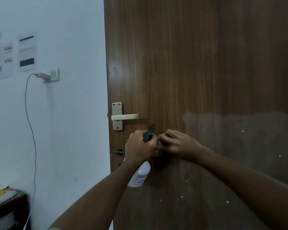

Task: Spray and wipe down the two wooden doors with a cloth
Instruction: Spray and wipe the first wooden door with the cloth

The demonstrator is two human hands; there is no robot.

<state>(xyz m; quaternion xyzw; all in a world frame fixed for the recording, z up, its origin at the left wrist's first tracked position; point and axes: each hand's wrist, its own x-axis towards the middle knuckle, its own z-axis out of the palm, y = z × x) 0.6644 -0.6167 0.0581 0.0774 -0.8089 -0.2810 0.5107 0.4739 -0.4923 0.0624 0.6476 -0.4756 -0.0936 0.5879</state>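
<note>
A brown wooden door (pixel 181 63) fills the middle and right of the head view. My left hand (pixel 138 146) grips the neck of a white spray bottle (pixel 140 175) with a black trigger head (pixel 149 132), held close to the door below the handle. My right hand (pixel 178 142) touches the front of the spray head, its fingers curled around the nozzle; the nozzle itself is hidden. No cloth is in view. White specks and a pale smeared patch mark the door's lower right.
A cream lever handle (pixel 124 117) on its plate sits left of my hands, with a small bolt (pixel 118 152) below. The white wall on the left carries a socket with a charger (pixel 48 75), a hanging cable (pixel 30 130) and papers. A dark shelf (pixel 7 208) stands bottom left.
</note>
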